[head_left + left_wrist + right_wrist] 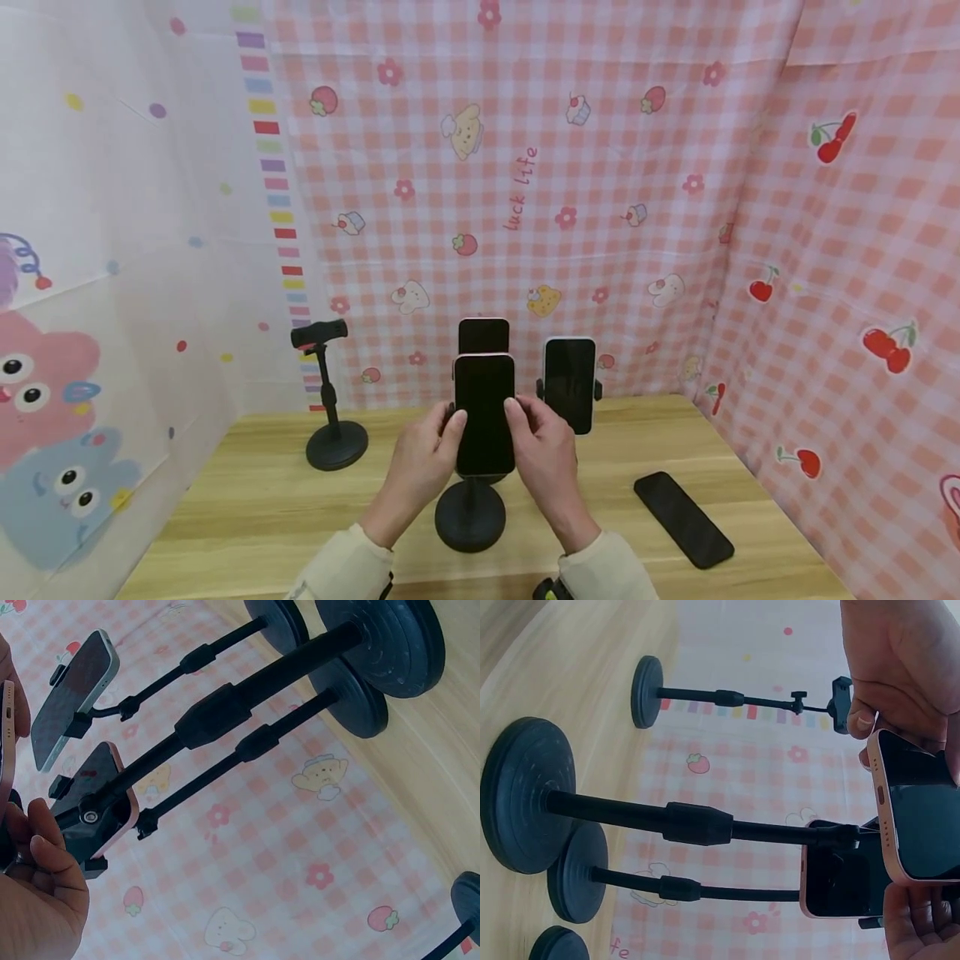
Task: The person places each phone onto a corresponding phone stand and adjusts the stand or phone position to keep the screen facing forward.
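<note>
Both hands hold an upright pink-rimmed smartphone [485, 425] at the front phone stand, its dark screen toward me. My left hand [423, 454] grips the phone's left edge, thumb on the front and fingers behind. On the opposite edge, my right hand [546, 450] grips it the same way. Below the phone stands the black round base [470, 518] of the stand. Its pole [281, 671] rises to the back of the phone in the left wrist view. The stand's clamp is mostly hidden by the hands and phone.
Behind it, another stand carries a pink-rimmed phone [483, 335]. A white-rimmed phone [570, 379] sits clamped in a stand at right. An empty phone stand [335, 446] is at left. A black phone [684, 519] lies on the wooden table [247, 508], near patterned cloth walls [637, 167].
</note>
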A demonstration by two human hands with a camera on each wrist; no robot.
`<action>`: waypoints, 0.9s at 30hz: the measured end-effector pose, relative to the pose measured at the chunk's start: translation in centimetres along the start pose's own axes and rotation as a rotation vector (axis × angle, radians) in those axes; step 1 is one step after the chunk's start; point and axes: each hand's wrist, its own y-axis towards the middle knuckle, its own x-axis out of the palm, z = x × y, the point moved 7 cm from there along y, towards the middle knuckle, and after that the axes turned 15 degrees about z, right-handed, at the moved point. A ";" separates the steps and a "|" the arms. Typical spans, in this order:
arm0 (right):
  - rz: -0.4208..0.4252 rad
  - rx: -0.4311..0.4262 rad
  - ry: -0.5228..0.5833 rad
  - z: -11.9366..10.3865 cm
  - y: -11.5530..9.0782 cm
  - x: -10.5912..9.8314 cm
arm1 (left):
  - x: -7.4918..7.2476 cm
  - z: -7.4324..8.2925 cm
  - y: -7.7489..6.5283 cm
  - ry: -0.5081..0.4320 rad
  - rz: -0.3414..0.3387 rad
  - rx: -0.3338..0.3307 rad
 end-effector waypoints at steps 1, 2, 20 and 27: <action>0.003 -0.006 -0.013 -0.1 0.1 0.0 | 0.0 0.0 0.0 -0.001 -0.001 -0.004; 0.008 -0.013 -0.027 -0.2 0.1 0.0 | 0.0 0.0 0.0 0.000 -0.004 -0.008; -0.027 0.018 -0.095 -0.9 1.0 0.3 | 0.1 -0.6 0.2 -0.043 0.006 -0.069; -0.055 0.027 -0.079 -0.6 0.8 0.3 | 0.0 -0.6 -0.2 -0.048 0.023 -0.063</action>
